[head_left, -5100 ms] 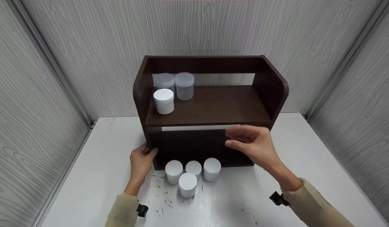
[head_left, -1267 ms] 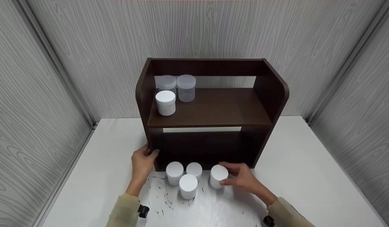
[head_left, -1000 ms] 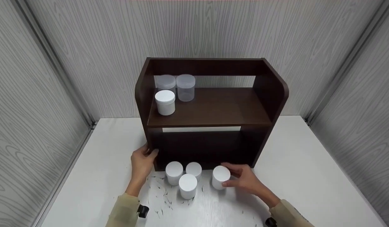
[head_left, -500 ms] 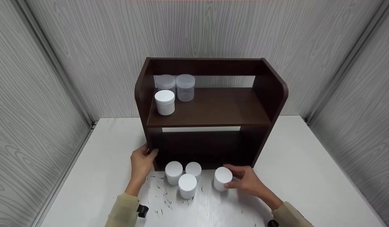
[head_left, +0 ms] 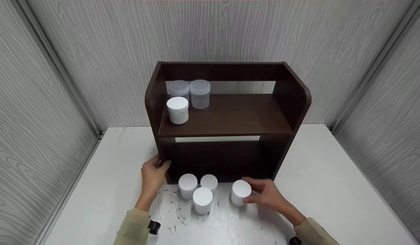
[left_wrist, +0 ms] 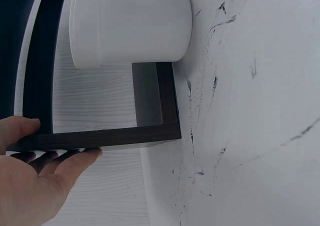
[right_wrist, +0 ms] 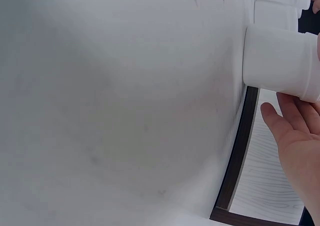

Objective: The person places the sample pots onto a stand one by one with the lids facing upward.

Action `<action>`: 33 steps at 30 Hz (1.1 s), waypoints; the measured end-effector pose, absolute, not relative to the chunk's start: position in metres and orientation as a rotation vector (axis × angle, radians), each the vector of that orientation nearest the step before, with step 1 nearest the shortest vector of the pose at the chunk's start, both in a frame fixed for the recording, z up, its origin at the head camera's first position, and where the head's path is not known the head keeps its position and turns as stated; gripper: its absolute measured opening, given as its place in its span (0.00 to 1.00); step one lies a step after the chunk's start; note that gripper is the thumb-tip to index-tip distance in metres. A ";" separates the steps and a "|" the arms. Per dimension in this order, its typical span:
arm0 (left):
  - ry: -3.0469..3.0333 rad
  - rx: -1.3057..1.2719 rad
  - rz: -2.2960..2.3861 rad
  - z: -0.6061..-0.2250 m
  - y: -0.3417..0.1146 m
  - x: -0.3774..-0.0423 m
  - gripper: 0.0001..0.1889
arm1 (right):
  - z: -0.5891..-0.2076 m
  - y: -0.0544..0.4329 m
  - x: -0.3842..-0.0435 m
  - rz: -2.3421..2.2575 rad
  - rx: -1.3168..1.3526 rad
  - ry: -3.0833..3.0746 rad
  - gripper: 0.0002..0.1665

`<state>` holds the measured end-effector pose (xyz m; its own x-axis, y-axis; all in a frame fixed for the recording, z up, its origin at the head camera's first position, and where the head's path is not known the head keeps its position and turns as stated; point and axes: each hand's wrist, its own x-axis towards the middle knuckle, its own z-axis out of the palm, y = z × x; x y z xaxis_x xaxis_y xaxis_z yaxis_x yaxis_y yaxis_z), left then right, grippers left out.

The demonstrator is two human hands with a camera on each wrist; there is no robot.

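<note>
My left hand (head_left: 153, 175) grips the lower left side panel of a dark brown two-tier shelf (head_left: 227, 114), thumb inside and fingers outside, as the left wrist view also shows. My right hand (head_left: 268, 196) holds a white lidded jar (head_left: 241, 193) by its side, thumb in front and fingers behind. That jar stands upright on the table before the shelf's lower front edge, apart from the others. To its left, a white jar (head_left: 187, 186), a partly hidden white jar (head_left: 210, 183) and a nearer white jar (head_left: 202, 200) stand close together.
On the upper tier's left side, a white jar (head_left: 178, 110) stands in front of two translucent jars, the right one (head_left: 200, 95) in fuller view. The white table (head_left: 332, 190) bears dark scuff marks near the jars. Grey wood-grain walls (head_left: 223, 30) enclose it.
My right hand has come down from in front of the shelf, taken hold of the rightmost white jar and slid it right, away from the others. My left hand stays on the panel.
</note>
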<state>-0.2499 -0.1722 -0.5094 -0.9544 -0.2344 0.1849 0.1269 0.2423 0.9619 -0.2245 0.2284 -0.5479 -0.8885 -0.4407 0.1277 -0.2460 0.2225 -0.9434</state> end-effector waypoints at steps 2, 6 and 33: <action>-2.232 0.102 -1.763 -0.509 -0.172 -0.250 0.26 | -0.548 0.228 -0.225 -1.747 -0.657 2.323 0.45; -2.239 0.107 -1.750 -0.509 -0.172 -0.250 0.26 | -0.549 0.229 -0.225 -1.761 -0.650 2.318 0.44; -2.247 0.112 -1.749 -0.508 -0.173 -0.251 0.27 | -0.495 0.233 -0.209 -1.760 -0.566 2.287 0.44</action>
